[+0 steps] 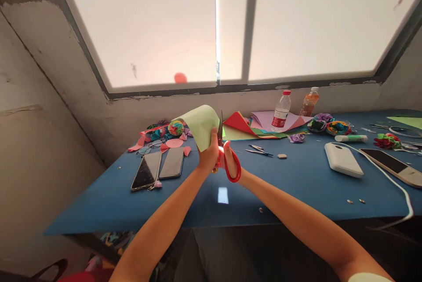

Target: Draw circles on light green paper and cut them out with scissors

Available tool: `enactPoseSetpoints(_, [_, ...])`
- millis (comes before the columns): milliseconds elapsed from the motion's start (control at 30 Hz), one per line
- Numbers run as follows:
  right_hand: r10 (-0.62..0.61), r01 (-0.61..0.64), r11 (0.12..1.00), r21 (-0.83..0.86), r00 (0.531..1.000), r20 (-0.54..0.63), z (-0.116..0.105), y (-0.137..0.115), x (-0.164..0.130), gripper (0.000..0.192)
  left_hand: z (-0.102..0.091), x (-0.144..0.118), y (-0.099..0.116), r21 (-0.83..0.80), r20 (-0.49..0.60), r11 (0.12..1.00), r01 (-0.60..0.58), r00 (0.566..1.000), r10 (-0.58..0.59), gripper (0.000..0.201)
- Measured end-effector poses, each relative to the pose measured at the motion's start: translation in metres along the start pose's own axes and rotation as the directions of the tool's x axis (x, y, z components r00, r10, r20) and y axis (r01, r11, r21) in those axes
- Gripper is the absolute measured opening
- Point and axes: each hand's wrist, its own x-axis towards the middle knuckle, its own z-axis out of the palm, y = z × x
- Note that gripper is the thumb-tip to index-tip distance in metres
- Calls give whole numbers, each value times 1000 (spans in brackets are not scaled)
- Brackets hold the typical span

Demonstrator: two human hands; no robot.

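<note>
My left hand (208, 155) holds a curled sheet of pale green paper (200, 124) up above the blue table (296, 185). My right hand (230, 161) grips red-handled scissors (227, 159), fingers through the loops. The blades point upward along the paper's right edge, touching it. Both hands meet over the table's near middle.
Two phones (160, 166) lie left of my hands beside pink paper scraps and a paper ball (176, 127). Coloured paper sheets (260, 126), two bottles (281, 117), paper flowers (329, 126), a glue stick (350, 138), a white power bank (343, 159) with cable and another phone (394, 166) sit to the right.
</note>
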Motion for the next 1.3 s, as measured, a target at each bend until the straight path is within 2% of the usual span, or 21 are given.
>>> enactPoseSetpoints(167, [-50,50,998,-26,999,0,0,2,-1,73,3,3,-6,75,17,993,94,995,-95,72])
enactPoseSetpoints(300, [-31,29,998,-57,999,-41,-1,3,-1,75,5,5,-10,48,4,997,54,999,-54,69])
enactPoseSetpoints(433, [0,-4,998,-68,998,-56,1,-1,-2,76,4,4,-9,62,45,993,103,993,-106,69])
enactPoseSetpoints(500, [-1,-4,998,-70,998,-59,2,-3,-2,76,3,2,-6,62,54,994,90,994,-93,70])
enactPoseSetpoints(967, [51,-54,998,-44,997,-64,5,-4,-2,75,2,-4,1,69,33,993,92,995,-95,65])
enactPoseSetpoints(1100, [15,-19,997,-69,998,-64,5,-3,-3,75,3,-3,0,86,52,983,160,985,-165,70])
enactPoseSetpoints(1300, [29,-30,1000,-8,997,-65,4,1,-1,73,2,-2,-3,58,53,990,127,990,-130,73])
